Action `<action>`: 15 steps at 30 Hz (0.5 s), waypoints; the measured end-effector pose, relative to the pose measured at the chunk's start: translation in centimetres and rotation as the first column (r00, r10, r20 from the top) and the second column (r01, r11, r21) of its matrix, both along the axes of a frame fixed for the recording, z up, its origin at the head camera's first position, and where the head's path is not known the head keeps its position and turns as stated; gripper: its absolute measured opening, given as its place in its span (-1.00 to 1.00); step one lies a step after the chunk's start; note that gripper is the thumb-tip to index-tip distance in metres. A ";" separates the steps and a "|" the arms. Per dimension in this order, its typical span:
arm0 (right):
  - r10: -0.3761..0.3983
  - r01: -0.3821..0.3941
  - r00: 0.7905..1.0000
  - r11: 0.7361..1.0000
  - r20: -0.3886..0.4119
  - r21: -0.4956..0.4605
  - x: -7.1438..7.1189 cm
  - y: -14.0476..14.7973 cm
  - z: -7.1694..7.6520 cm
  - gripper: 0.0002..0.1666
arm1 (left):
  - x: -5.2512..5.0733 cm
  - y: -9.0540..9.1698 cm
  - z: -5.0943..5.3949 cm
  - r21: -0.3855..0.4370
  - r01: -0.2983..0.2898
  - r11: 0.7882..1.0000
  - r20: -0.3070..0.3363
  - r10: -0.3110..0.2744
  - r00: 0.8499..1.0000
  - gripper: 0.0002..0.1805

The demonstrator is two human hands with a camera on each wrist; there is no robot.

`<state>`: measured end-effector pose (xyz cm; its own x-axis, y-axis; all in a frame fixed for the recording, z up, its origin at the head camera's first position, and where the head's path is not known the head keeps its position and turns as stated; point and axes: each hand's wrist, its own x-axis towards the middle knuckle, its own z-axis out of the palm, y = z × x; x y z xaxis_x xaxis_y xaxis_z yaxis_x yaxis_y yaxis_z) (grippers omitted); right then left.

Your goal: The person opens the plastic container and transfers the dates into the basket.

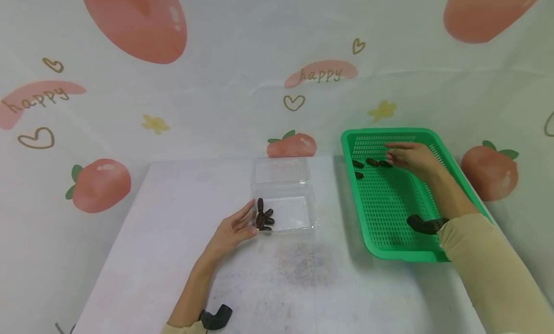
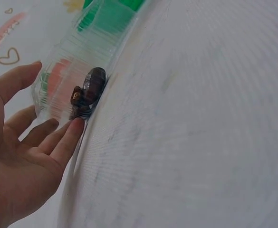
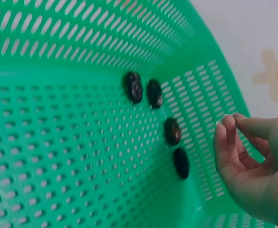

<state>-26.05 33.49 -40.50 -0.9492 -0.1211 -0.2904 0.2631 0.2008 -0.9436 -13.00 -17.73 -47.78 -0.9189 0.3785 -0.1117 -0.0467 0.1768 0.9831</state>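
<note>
Dates (image 3: 135,88): are gleaming, glossy-skinned.
Box (image 1: 292,213): clear plastic, is glinting.
Basket (image 1: 404,255): plastic, is showing faint sheen.
Sleeve (image 1: 493,271): cloth, is looking matt.
Tabletop (image 1: 182,204): is looking matt.

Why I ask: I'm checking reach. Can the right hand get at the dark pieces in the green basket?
Probably yes: the right hand hovers near the dark pieces, with nothing visible between them.

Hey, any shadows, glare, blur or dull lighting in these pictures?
Head: soft shadow beside the green basket, glints on the clear container; left wrist: tabletop dull and greyish; right wrist: yellow flower blurred, highlights on the dark fruits.
</note>
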 end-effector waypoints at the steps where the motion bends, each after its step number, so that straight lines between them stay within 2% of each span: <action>1: 0.003 -0.003 1.000 1.000 -0.003 -0.010 0.0 -0.2 0.2 -0.35 | 0.0 0.0 0.0 0.002 -0.001 1.000 -0.001 0.001 1.000 -0.12; 7: 0.026 -0.027 0.999 0.997 -0.020 -0.073 0.3 -1.6 1.4 -0.34 | -0.1 0.0 -0.2 0.012 0.003 1.000 0.004 -0.003 1.000 -0.12; 15: 0.074 -0.087 0.992 0.987 -0.098 -0.137 1.4 -3.9 3.1 -0.38 | -0.1 0.0 -0.1 -0.012 0.003 1.000 0.009 -0.003 1.000 -0.12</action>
